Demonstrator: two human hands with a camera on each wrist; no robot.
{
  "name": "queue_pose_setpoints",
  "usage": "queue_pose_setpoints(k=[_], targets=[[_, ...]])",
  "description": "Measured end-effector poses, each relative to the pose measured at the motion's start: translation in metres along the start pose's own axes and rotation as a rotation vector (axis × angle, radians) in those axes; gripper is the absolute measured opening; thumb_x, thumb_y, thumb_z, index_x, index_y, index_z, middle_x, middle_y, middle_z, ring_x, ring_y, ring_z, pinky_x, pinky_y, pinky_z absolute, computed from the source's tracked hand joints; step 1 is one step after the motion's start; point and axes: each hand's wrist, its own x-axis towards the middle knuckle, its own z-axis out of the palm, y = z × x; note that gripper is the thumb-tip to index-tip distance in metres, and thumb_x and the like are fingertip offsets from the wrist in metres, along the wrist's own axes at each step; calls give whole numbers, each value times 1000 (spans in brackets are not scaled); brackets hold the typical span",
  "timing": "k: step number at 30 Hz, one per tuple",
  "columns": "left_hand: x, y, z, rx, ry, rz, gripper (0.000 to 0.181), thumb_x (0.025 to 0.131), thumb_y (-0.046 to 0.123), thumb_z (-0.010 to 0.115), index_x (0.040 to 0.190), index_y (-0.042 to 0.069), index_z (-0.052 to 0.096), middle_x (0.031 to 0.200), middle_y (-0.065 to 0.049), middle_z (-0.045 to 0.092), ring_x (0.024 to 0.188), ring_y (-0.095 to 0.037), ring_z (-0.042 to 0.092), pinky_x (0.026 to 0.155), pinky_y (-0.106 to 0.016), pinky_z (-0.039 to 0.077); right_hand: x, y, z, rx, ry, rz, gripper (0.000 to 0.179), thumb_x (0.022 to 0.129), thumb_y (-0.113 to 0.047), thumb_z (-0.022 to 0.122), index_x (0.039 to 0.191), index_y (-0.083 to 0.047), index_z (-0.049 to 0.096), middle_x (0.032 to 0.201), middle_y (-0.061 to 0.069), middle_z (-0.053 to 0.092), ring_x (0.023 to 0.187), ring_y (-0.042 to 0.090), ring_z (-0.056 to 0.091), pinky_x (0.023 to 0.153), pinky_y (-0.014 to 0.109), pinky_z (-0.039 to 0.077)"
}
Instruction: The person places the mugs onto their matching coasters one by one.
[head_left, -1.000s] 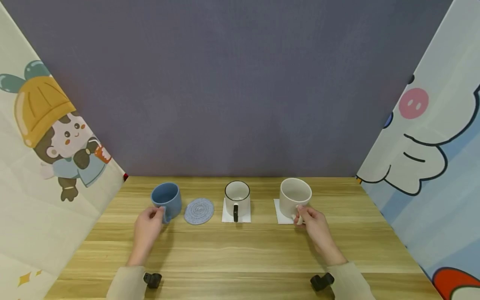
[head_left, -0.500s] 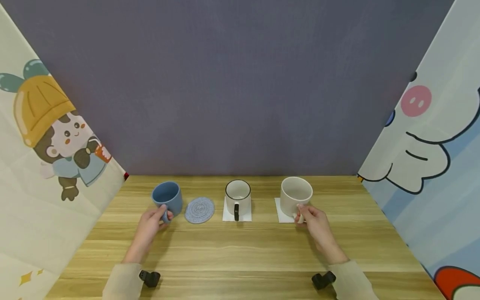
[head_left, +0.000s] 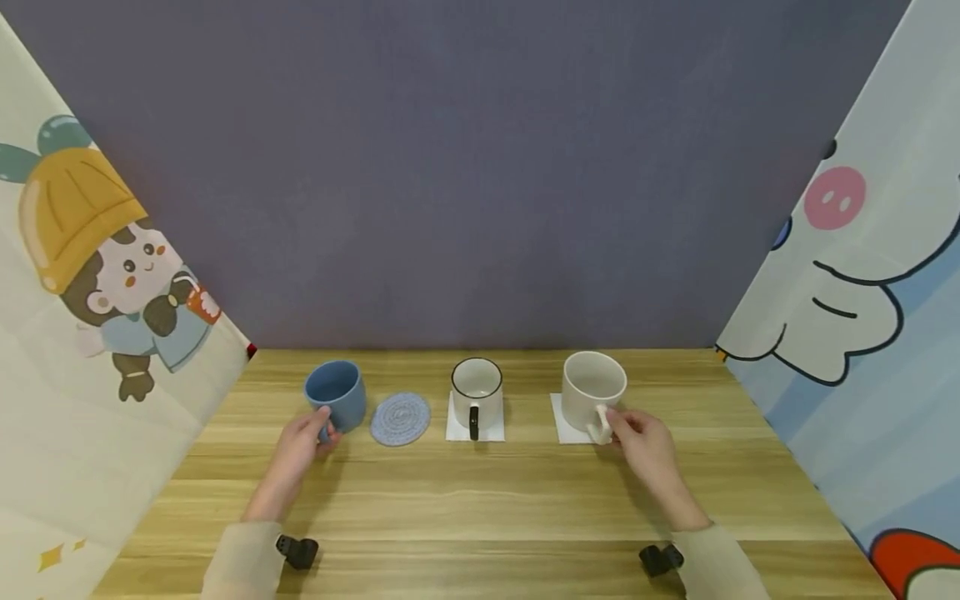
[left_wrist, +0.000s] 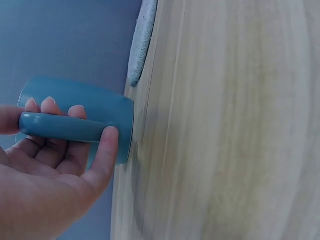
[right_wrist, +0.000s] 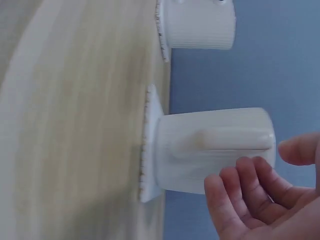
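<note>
A blue mug (head_left: pixel 346 398) stands at the left of the table. My left hand (head_left: pixel 297 446) grips its handle (left_wrist: pixel 65 127); in the left wrist view the fingers pass behind the handle and the thumb lies at its upper end. To the right, a white mug (head_left: pixel 588 400) sits upright on a square white coaster (head_left: pixel 564 429). Beside its handle (right_wrist: pixel 235 138) is my right hand (head_left: pixel 647 450), thumb and fingers loosely bent and parted, holding nothing. Between the two mugs stands a smaller white mug with a black rim and handle (head_left: pixel 486 410), on another white coaster (head_left: pixel 495 434).
Just right of the blue mug lies a round blue-grey woven coaster (head_left: pixel 401 419). A grey panel (head_left: pixel 480 183) rises behind the wooden table (head_left: pixel 480 500). Printed cloths hang along the left (head_left: pixel 45 375) and right (head_left: pixel 922 350) sides.
My left fingers have moved through and around the blue mug's handle. My right hand has let go of the white mug's handle and shifted slightly right.
</note>
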Motion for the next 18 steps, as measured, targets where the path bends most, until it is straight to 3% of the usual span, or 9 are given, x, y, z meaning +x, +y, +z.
queue_pose_setpoints(k=[3, 8, 13, 18], targets=[[1, -1, 0, -18, 3, -20, 42, 111, 29, 42, 82, 2, 55, 86, -3, 57, 84, -11, 61, 84, -32, 56, -2, -5, -8, -140, 18, -54, 35, 103, -29, 60, 101, 5, 69, 86, 13, 69, 77, 20, 62, 65, 27, 51], [2, -2, 0, -26, 12, -4, 42, 110, 30, 43, 80, 3, 55, 85, -2, 56, 85, -13, 59, 84, -31, 55, -5, -23, -12, -230, 58, -158, 29, 102, -27, 61, 102, 0, 70, 92, 12, 70, 85, 24, 61, 72, 32, 49], [2, -2, 2, -72, 38, -1, 41, 110, 27, 45, 79, 3, 55, 83, -2, 56, 82, -11, 60, 82, -30, 55, -8, -40, -8, -241, 79, -259, 19, 97, -20, 66, 100, -2, 71, 92, 10, 71, 86, 23, 64, 72, 29, 53], [0, -1, 4, -69, 49, -4, 42, 110, 28, 45, 78, 3, 55, 83, -2, 56, 84, -12, 60, 83, -30, 55, -11, -50, -2, -185, 65, -345, 14, 96, -13, 69, 102, -1, 70, 93, 9, 70, 85, 21, 64, 72, 25, 54]])
